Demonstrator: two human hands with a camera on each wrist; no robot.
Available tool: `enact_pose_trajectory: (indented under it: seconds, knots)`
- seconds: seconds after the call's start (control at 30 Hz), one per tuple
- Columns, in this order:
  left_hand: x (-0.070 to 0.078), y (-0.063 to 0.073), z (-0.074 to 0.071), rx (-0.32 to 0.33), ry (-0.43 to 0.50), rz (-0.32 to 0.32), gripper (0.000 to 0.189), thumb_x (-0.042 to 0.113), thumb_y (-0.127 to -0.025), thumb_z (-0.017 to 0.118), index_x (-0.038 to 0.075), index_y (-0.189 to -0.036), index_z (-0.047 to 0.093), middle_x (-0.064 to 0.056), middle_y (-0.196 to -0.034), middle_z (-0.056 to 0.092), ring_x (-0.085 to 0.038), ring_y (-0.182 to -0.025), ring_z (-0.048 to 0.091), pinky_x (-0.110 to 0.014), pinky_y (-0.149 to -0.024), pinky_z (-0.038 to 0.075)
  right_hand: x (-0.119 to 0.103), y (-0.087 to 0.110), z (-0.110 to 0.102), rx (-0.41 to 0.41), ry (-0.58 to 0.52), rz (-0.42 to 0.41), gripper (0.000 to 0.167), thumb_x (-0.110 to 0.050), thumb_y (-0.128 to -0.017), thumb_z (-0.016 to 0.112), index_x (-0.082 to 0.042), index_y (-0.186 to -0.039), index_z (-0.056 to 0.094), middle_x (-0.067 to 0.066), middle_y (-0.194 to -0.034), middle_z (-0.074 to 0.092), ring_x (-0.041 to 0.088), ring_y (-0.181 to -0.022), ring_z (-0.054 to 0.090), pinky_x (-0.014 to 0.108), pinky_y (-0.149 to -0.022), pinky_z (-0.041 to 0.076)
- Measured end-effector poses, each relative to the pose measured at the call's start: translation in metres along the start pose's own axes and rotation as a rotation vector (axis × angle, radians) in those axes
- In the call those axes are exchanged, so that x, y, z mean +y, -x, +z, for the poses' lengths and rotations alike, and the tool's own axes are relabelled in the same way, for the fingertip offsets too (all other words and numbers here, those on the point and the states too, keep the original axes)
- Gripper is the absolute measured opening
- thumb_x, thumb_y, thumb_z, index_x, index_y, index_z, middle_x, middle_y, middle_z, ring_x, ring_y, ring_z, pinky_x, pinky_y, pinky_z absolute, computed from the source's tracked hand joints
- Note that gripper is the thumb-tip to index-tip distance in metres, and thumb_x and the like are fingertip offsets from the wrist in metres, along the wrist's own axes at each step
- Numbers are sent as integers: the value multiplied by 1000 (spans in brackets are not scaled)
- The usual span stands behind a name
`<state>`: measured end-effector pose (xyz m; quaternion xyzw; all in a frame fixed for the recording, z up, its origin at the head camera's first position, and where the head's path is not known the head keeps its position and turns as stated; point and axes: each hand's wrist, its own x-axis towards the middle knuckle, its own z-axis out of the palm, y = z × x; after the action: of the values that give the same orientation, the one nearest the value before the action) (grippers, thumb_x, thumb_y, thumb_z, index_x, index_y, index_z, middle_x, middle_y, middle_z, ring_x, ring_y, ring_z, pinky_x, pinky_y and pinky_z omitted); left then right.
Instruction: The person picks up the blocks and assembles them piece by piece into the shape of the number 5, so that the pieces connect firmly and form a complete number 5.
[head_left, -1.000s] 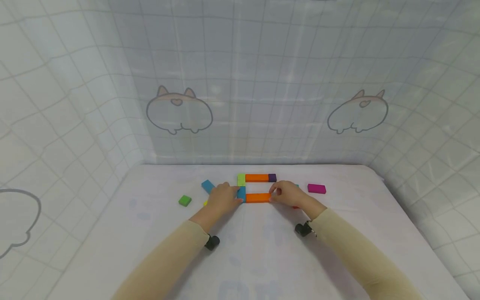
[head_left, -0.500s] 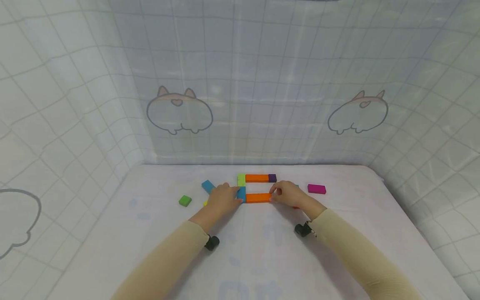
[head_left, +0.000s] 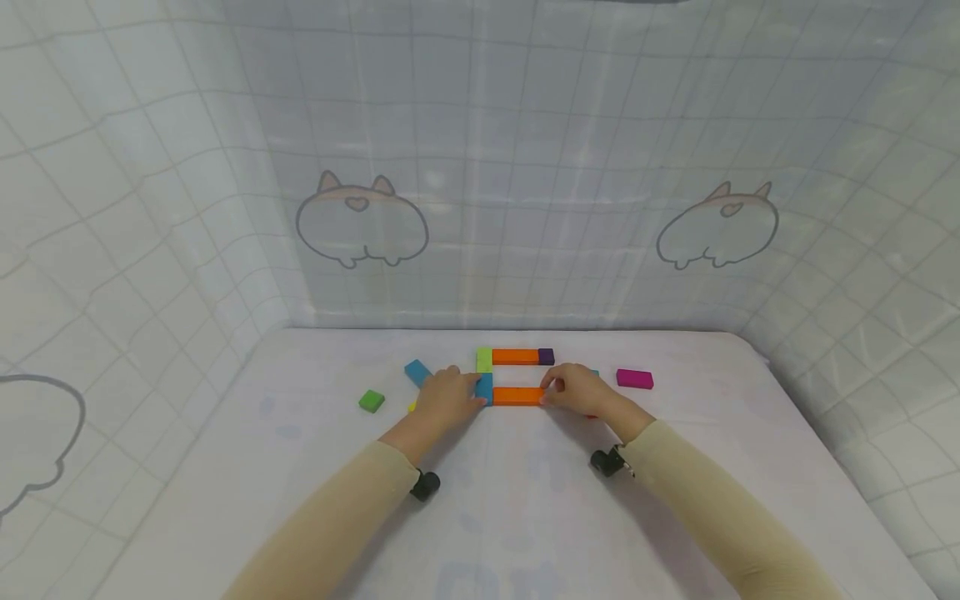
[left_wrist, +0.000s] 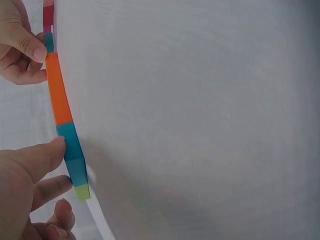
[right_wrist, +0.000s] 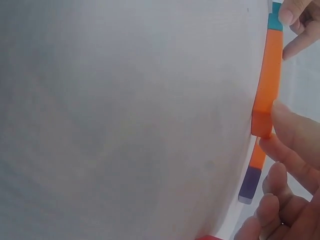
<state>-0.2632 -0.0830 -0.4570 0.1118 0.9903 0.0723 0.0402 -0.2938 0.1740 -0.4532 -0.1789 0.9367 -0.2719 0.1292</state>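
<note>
In the head view, my left hand (head_left: 446, 398) holds a blue block (head_left: 485, 389) between thumb and index finger. My right hand (head_left: 579, 390) pinches the right end of a long orange block (head_left: 517, 397), whose left end meets the blue one. Beyond the blue block lies a lime green block (head_left: 484, 360), in line with it. From there a second orange block (head_left: 515, 357) runs right to a small purple block (head_left: 546, 357). In the right wrist view, thumb and index finger sit at the end of the near orange block (right_wrist: 267, 75).
Left of the row are a loose blue block (head_left: 417, 372), a green block (head_left: 371, 401) and a mostly hidden yellow block (head_left: 412, 407). A magenta block (head_left: 634, 379) lies to the right. Red and blue pieces peek out around my right hand. A patterned curtain (head_left: 480, 167) hangs behind the table.
</note>
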Motion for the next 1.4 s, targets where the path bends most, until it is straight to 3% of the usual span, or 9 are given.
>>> enact_pose_trajectory:
  seconds: [0.6, 0.93, 1.4]
  knots:
    - [2, 1, -3, -9, 6, -7, 54, 45, -93, 69, 19, -140, 61, -8, -100, 62, -23, -87, 55, -39, -78, 48, -2, 5, 0, -18, -16, 12, 20, -25, -89, 78, -13, -103, 72, 4, -78, 53, 19, -70, 50, 29, -61, 43]
    - [0, 0, -1, -18, 10, -18, 54, 45, -94, 68, 19, -140, 60, -9, -107, 64, -25, -94, 58, -44, -85, 50, 0, 5, 2, -16, -19, 4, 19, -25, -88, 79, -13, -101, 72, 3, -78, 52, 18, -71, 50, 30, -63, 42]
    - [0, 0, -2, -9, 6, -3, 53, 44, -93, 70, 18, -139, 62, -7, -99, 62, -23, -88, 56, -41, -80, 49, -1, 6, 1, -14, -9, -6, 18, -24, -88, 79, -13, -100, 72, 2, -76, 53, 17, -69, 49, 28, -62, 41]
